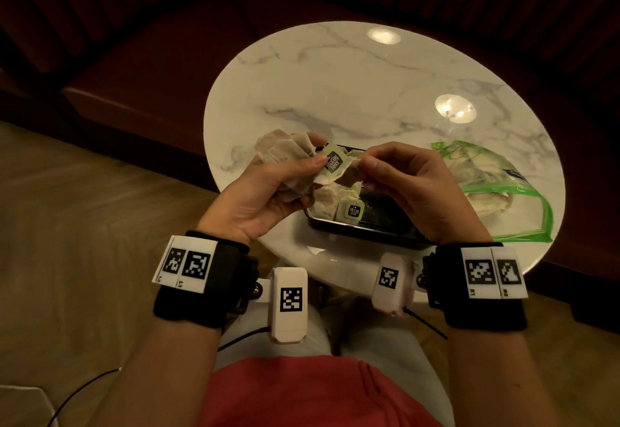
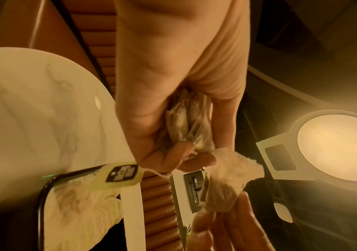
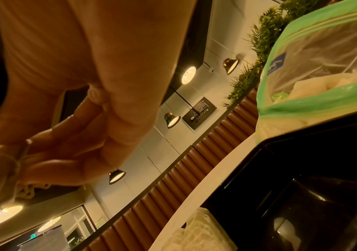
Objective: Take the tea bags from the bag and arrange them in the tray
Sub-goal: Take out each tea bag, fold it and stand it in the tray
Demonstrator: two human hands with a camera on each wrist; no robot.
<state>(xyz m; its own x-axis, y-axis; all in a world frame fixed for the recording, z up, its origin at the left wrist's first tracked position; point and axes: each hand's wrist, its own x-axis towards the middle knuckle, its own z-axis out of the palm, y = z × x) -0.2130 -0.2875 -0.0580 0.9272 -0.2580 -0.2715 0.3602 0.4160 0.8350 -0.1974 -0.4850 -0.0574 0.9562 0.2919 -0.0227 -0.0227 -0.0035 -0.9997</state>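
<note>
My left hand [image 1: 268, 178] grips a bunch of several pale tea bags [image 1: 285, 150] above the near left part of the black tray [image 1: 362, 228]. My right hand [image 1: 396, 171] pinches one tea bag [image 1: 350, 171] pulled out from the bunch; its green tag [image 1: 332, 162] with a dark label hangs between both hands. In the left wrist view the bunch [image 2: 186, 125] sits in my curled fingers [image 2: 173, 159] and the single bag [image 2: 224, 183] hangs from a string. A few tea bags [image 1: 339, 205] lie in the tray's left end. The clear bag with green edges [image 1: 496, 188] lies to the right, with tea bags inside.
The tray and bag rest on a round white marble table [image 1: 352, 84]. A dark red-brown sofa [image 1: 141, 67] curves behind it. The tray's right compartment [image 3: 315, 195] shows dark. Wooden floor [image 1: 84, 225] lies to the left of the table.
</note>
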